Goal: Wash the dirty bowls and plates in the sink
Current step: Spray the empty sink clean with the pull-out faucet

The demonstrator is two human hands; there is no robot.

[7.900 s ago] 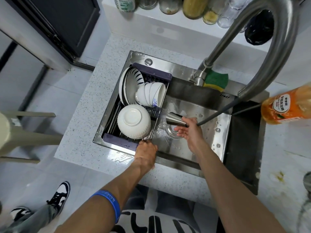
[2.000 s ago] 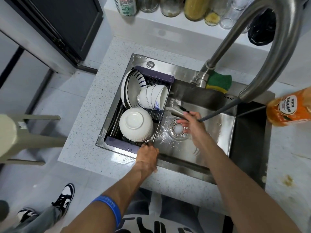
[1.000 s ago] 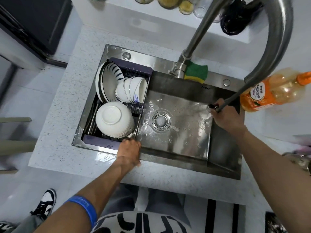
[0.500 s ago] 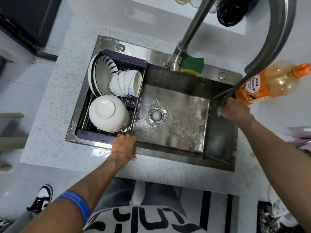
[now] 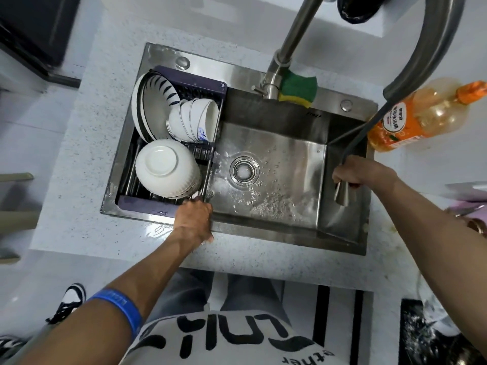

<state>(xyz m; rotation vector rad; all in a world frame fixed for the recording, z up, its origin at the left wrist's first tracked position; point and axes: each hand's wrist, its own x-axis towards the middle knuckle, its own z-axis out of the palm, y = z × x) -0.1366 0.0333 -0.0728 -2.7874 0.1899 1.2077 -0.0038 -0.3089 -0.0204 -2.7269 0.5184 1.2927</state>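
At the sink's (image 5: 263,111) right wall, I note right hand (image 5: 363,172) grasping the pull-out sprayer head (image 5: 344,194), left hand (image 5: 196,219) gripping the rack (image 5: 163,206) holding washed bowls (image 5: 167,168); aim low toward the drain (image 5: 244,169).

Evenly and brightly lit from overhead, with soft glare on the wet steel sink (image 5: 342,241), strong wide-angle bending at the edges, and a blurred, oversized faucet neck (image 5: 432,38) close to the lens.

Blue wristband (image 5: 123,310), white black-lettered shirt (image 5: 224,338), bare forearms
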